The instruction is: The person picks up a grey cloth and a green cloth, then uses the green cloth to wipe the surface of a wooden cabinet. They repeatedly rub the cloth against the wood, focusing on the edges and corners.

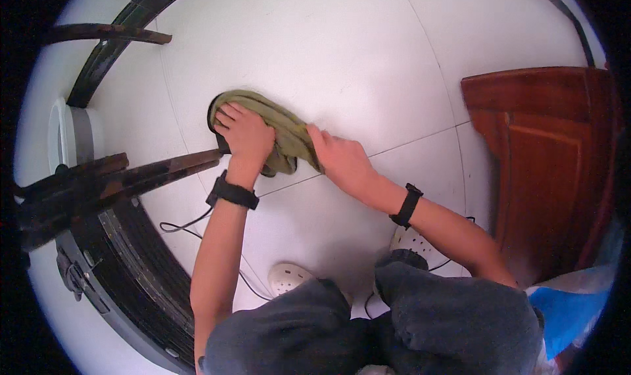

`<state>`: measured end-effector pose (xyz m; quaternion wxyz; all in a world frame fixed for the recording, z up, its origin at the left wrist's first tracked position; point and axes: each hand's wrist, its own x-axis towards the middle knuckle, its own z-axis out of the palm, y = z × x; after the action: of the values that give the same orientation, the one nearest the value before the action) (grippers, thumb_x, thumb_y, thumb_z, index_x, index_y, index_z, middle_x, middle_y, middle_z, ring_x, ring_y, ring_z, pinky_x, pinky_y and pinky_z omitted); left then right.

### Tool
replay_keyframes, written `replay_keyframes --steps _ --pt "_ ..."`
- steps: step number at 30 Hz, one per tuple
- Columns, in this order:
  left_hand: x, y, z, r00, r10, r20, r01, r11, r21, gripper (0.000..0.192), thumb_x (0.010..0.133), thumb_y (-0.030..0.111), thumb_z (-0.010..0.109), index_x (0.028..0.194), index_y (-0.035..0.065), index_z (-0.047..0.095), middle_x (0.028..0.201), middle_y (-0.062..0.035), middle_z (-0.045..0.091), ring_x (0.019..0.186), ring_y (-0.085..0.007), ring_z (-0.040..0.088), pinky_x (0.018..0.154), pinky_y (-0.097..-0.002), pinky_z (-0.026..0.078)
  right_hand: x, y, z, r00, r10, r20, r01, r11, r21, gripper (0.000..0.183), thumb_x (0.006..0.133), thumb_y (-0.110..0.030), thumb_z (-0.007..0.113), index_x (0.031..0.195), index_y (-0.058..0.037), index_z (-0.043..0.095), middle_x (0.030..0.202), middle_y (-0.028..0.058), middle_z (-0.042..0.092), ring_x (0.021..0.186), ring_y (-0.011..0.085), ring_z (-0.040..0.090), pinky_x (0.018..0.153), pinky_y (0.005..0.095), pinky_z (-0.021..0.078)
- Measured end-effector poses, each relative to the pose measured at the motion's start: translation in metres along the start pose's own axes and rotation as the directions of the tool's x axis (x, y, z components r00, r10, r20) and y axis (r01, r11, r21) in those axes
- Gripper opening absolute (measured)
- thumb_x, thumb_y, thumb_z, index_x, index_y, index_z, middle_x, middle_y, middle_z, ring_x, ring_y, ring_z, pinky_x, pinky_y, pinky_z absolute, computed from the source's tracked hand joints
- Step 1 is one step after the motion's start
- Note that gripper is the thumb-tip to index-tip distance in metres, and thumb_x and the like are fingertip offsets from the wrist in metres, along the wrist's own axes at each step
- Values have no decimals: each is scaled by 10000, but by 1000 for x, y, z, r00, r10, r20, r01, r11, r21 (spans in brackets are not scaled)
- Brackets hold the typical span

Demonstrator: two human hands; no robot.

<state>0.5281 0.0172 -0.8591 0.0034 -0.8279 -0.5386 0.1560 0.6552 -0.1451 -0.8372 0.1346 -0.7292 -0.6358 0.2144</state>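
Observation:
A green cloth (288,123) with dark stripes lies bunched over a dark object on the pale tiled floor (345,79); only that object's black rim and foot show. My left hand (244,133) presses on the cloth's left end with its fingers spread. The cloth's right end is gripped by my right hand (345,163), thumb and fingers closed around the folds. Each wrist wears a black strap. What lies beneath the cloth is mostly hidden.
Dark wooden legs (167,173) reach in from the left, near a white bin (74,138). A reddish wooden cabinet (542,178) stands at right. Black cables (251,286) run by the white clogs (288,278). A blue bag (567,316) is at lower right.

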Motion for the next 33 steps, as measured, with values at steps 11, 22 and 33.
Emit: replay_keyframes --steps 11,22,33 --pt "138 68 -34 929 349 -121 -326 929 177 911 860 362 609 1504 -125 189 1581 -288 210 1469 -453 180 1160 -635 114 46 50 -42 976 165 -143 -163 986 24 687 831 -11 579 1473 -178 398 899 133 590 695 319 669 575 437 554" --pt "64 210 -46 556 812 -176 -767 583 268 766 874 328 543 1508 -35 311 1563 -197 331 1463 -367 270 1187 -588 151 -72 113 -56 838 511 -191 -497 859 121 684 869 3 554 1492 -227 389 1014 164 580 785 401 644 680 496 541" --pt "-30 159 -28 487 870 -74 -862 493 116 737 846 298 602 1485 10 373 1502 -198 390 1417 -358 332 1188 -598 154 -128 70 -44 847 528 62 -528 849 -11 734 819 41 570 1490 -214 418 1012 148 556 842 352 654 708 462 556"
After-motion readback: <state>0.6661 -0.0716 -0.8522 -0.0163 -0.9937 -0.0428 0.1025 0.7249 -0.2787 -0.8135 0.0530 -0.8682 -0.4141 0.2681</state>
